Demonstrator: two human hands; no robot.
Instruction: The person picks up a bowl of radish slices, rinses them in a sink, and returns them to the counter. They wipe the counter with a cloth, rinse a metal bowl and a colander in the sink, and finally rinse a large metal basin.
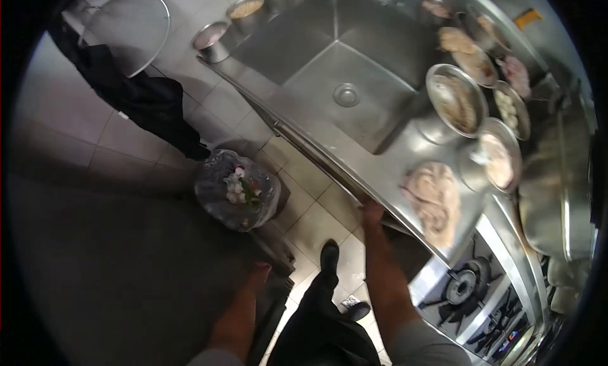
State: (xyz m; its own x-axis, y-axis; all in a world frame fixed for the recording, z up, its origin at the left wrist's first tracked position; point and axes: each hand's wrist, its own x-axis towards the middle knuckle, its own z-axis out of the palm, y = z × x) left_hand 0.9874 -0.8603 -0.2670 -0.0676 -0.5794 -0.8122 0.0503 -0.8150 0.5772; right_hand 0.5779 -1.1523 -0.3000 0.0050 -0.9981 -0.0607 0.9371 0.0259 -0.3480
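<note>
My right hand [372, 213] reaches to the front edge of the steel sink counter [304, 132], at or just under its rim. The rim and shadow hide its fingers. Lower left, my left hand [259, 272] is beside a large dark surface [126, 258]; it is dim and blurred, so its fingers do not show. A pale, folded piece of raw meat or tripe [434, 201] lies on the counter, up and right of my right hand. Neither hand visibly holds anything.
A lined trash bin [206, 182] with scraps stands left of the counter. Steel bowls [456, 100] of food line the counter's right side, near a large pot [557, 189]. A gas burner [462, 287] is lower right. Dark cloth [139, 106] hangs upper left.
</note>
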